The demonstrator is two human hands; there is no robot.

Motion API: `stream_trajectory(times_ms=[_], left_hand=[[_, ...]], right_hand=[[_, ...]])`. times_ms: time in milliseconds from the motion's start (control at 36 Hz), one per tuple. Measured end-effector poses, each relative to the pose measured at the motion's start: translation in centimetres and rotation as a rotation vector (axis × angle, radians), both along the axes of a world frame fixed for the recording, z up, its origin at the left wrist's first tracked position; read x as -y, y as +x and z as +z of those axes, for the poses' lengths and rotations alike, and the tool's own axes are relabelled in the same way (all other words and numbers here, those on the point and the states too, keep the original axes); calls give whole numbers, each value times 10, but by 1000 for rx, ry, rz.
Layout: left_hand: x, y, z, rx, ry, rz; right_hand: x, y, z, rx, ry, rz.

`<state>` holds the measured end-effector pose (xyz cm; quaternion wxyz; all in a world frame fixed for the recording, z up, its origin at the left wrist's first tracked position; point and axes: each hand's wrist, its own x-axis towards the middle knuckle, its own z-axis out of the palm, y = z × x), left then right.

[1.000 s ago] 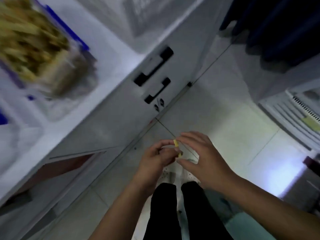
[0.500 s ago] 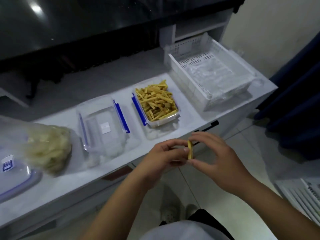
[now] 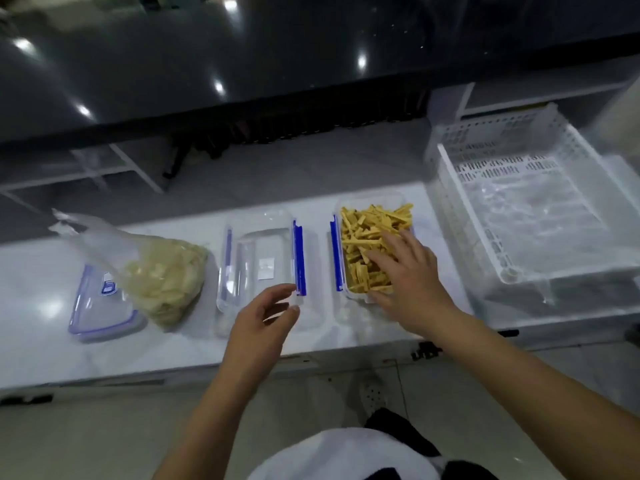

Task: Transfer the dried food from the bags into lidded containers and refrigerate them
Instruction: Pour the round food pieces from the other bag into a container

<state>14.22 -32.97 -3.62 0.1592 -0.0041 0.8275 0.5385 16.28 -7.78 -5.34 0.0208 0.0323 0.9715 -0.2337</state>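
Observation:
A clear container [image 3: 337, 258] with blue clips holds yellow dried strips [image 3: 367, 233]. My right hand [image 3: 408, 271] lies on the strips with fingers spread, palm down. Left of it sits an empty clear container [image 3: 263, 244] with blue clips. My left hand [image 3: 263, 320] hovers at that container's near right corner, fingers loosely curled, holding nothing. Further left, a clear plastic bag [image 3: 162, 271] of pale dried pieces rests partly on a blue-rimmed lid [image 3: 93, 313].
All of this stands on a white counter [image 3: 34, 341]. A white slotted basket [image 3: 519, 209] lined with clear plastic stands at the right end. A dark glossy surface [image 3: 277, 64] runs behind. Black cabinet handles [image 3: 426, 349] sit below the counter's front edge.
The view rose from the floor to the counter. Both hands pinched one yellow strip together; now my right hand is on the strips in the container and my left hand has moved towards the empty container.

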Motion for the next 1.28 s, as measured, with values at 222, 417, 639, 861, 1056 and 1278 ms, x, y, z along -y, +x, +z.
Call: stream_trajectory(times_ms=[222, 417, 639, 861, 1056, 1278], left_hand=[[14, 0, 18, -63, -52, 191], [71, -6, 62, -370, -371, 322], [169, -52, 112, -333, -848, 310], [208, -126, 131, -380, -849, -42], [216, -187, 127, -497, -656, -383], [203, -224, 142, -531, -345, -651]], right_hand=[[9, -30, 9, -121, -49, 108], [60, -61, 31, -183, -112, 307], [135, -74, 23, -16, -198, 461], [177, -83, 12, 29, -249, 370], [203, -95, 22, 38, -298, 85], [235, -86, 29, -30, -581, -267]])
